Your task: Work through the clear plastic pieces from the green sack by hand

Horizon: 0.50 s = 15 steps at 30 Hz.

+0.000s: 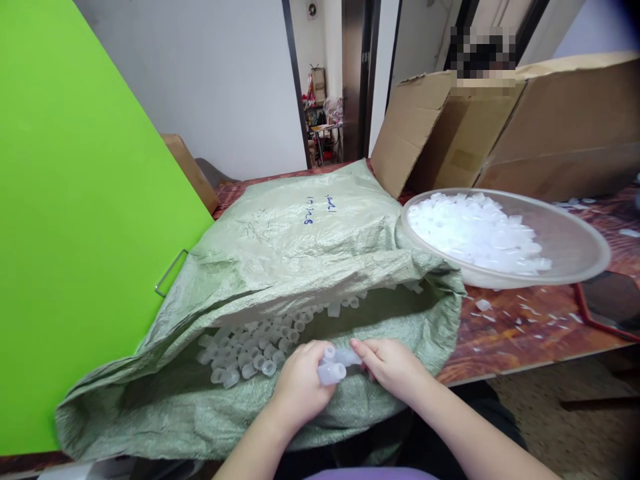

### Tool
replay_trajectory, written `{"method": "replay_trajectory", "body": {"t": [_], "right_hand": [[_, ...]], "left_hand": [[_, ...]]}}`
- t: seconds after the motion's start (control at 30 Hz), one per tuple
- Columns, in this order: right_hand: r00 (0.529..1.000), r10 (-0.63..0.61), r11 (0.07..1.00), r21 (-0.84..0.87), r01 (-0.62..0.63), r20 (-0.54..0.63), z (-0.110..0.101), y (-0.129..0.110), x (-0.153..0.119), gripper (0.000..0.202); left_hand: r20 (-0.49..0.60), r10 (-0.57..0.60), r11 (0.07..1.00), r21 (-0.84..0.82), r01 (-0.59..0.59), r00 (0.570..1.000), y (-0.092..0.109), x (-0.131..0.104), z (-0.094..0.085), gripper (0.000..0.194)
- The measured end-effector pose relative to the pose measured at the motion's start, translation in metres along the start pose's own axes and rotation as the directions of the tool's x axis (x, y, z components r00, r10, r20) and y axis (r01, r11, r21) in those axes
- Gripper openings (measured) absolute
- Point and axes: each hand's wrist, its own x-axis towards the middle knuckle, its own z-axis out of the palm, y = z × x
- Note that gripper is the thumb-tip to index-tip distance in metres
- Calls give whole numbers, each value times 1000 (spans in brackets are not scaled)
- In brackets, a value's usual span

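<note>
My left hand (303, 381) is closed around a few translucent white plastic tubes (331, 372), their open round ends facing right. At the far end of one of these tubes, my right hand (389, 368) pinches with thumb and fingers. Both hands are over the mouth of a pale green woven sack (300, 240) that lies on its side. Inside the sack, many similar short tubes (250, 347) are heaped at the left of the opening. What my right fingertips cover is partly hidden.
A wide plastic basin (580, 247) on the right holds a pile of small white pieces (475, 230). Behind it stands an open cardboard box (560, 133), with a person beyond. White scraps and a dark red-edged object (610, 303) lie on the table (520, 333). A bright green panel (85, 220) borders the left.
</note>
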Motion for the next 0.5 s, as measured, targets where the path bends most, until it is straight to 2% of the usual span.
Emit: {"method": "replay_trajectory", "body": {"t": [0.1, 0.17, 0.2, 0.27, 0.3, 0.4, 0.43, 0.5], "right_hand": [[977, -204, 979, -15, 204, -55, -3, -2, -3, 35], [963, -271, 962, -26, 270, -15, -5, -3, -5, 31], [971, -237, 970, -62, 237, 16, -6, -3, -5, 26], [994, -111, 987, -119, 112, 14, -6, -5, -6, 36], [995, -101, 988, -119, 100, -4, -5, -5, -6, 36], [966, -257, 964, -79, 255, -14, -3, -7, -6, 31], [964, -265, 960, -91, 263, -6, -2, -8, -6, 28], [987, -158, 978, -139, 156, 0, 0, -8, -6, 34]], "left_hand": [[-21, -6, 1000, -21, 5, 1000, -2, 0, 1, 28], [-22, 0, 1000, -26, 0, 1000, -3, 0, 0, 27], [-21, 4, 1000, -26, -4, 1000, -3, 0, 0, 27], [-23, 3, 1000, -26, -4, 1000, -3, 0, 0, 27], [-24, 0, 1000, -29, -1, 1000, -3, -1, 0, 27], [-16, -10, 999, -38, 10, 1000, -2, -2, -1, 26], [-12, -9, 999, -36, 8, 1000, -2, -2, -1, 25], [-7, -6, 1000, -24, 6, 1000, -2, -2, -1, 25]]}}
